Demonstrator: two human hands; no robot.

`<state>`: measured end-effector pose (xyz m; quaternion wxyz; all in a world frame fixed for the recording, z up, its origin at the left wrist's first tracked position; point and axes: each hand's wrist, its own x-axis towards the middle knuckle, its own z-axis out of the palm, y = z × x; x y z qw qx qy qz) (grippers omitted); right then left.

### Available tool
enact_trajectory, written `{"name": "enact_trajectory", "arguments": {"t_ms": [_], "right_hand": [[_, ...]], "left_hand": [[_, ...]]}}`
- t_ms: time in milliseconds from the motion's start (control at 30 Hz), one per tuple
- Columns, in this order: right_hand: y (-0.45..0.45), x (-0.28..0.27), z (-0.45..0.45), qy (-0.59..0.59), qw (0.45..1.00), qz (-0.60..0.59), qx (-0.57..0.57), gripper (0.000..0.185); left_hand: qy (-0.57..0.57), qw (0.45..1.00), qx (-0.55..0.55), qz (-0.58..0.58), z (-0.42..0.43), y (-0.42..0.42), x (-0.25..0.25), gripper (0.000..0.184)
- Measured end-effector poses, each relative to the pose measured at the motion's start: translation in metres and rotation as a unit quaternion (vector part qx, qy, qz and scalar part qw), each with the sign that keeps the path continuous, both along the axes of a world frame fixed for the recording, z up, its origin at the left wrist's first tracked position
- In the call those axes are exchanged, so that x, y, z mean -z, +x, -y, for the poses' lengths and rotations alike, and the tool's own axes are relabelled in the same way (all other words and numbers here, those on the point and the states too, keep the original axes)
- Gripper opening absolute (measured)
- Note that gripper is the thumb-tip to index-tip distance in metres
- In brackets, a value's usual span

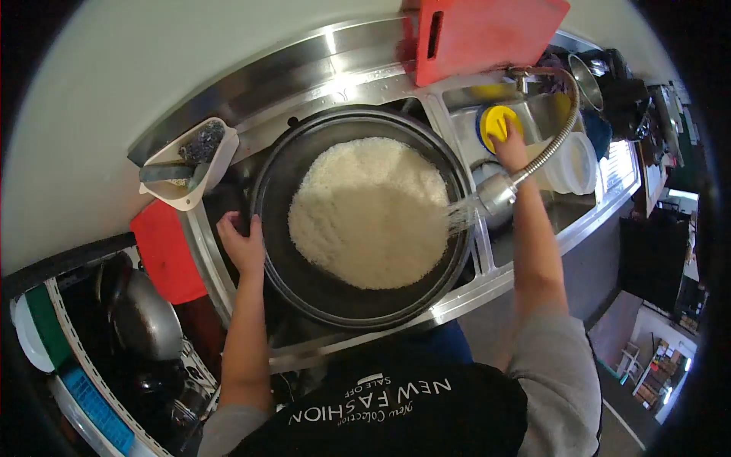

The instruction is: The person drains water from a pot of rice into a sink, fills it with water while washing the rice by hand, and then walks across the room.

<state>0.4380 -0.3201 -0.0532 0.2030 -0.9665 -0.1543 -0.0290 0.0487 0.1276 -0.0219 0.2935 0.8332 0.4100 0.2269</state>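
A wide dark pot (278, 259) sits over the left sink basin, with white rice (373, 206) in it. Water fans from a metal spray head (496, 193) onto the right side of the rice. At the pot's left rim rests my left hand (244, 244), its thumb and fingers apart, holding nothing that I can see. My right hand (512, 148) reaches past the spray head into the right basin. Its fingers close on the raised middle of a yellow round object (499, 126) with a dark blue edge; its exact kind is unclear.
A flexible metal hose (560, 137) arches over the right basin, near a white bucket (575, 164). A red cutting board (487, 38) leans at the back. A cream caddy (186, 194) with scrubbers stands left, above a rack with a metal pan (145, 316).
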Motion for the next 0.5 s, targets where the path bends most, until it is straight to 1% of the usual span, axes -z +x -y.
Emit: {"name": "enact_trajectory", "arguments": {"t_ms": [33,67,100,133,167,233,267,300,333,367,400,433,467,500], "right_hand": [[-0.032,-0.020,0.003,0.063,0.996,-0.063,0.009,0.064],[-0.061,-0.019,0.018,0.082,0.982,-0.139,0.093,0.058],[-0.086,-0.003,0.049,0.129,0.977,-0.147,0.081,0.056],[-0.120,-0.028,0.045,0.060,0.972,-0.168,0.154,0.051],[-0.148,-0.018,0.069,0.053,0.978,-0.151,0.134,0.046],[-0.199,-0.031,0.082,0.013,0.982,-0.122,0.142,0.040],[-0.222,-0.032,0.086,0.006,0.988,-0.080,0.135,0.036],[-0.238,-0.041,0.083,-0.008,0.997,-0.043,0.071,0.033],[-0.253,-0.051,0.074,-0.073,0.997,-0.016,0.035,0.025],[-0.264,-0.037,0.077,-0.107,0.994,0.019,0.020,0.017],[-0.269,-0.030,0.078,-0.084,0.995,0.048,0.034,0.015],[-0.266,-0.048,0.069,-0.019,0.998,0.014,0.065,0.017],[-0.265,-0.061,0.057,0.012,0.991,0.003,0.135,0.016],[-0.266,-0.054,0.063,0.025,0.990,-0.015,0.141,0.015]], "left_hand": [[0.038,0.999,0.007,-0.014,0.003,0.002,-0.007,0.031],[0.079,0.996,0.025,-0.014,0.005,0.003,-0.011,0.031],[0.121,0.992,0.044,-0.013,0.006,0.005,-0.015,0.031],[0.163,0.985,0.062,-0.010,0.007,0.007,-0.021,0.031],[0.223,0.969,0.098,-0.040,0.012,0.011,-0.032,0.031],[0.337,0.921,0.168,-0.096,0.032,0.021,-0.054,0.030],[0.292,0.924,0.229,-0.097,0.046,0.028,-0.051,0.031],[0.244,0.920,0.290,-0.098,0.062,0.035,-0.045,0.031],[0.195,0.910,0.351,-0.098,0.080,0.042,-0.041,0.032],[0.162,0.889,0.422,-0.075,0.104,0.055,-0.042,0.032],[0.128,0.858,0.494,-0.051,0.127,0.068,-0.042,0.031],[0.094,0.868,0.487,-0.023,0.142,0.081,-0.034,0.033],[0.058,0.873,0.485,0.006,0.160,0.097,-0.018,0.034],[0.016,0.871,0.490,0.037,0.183,0.114,-0.003,0.035]]}}
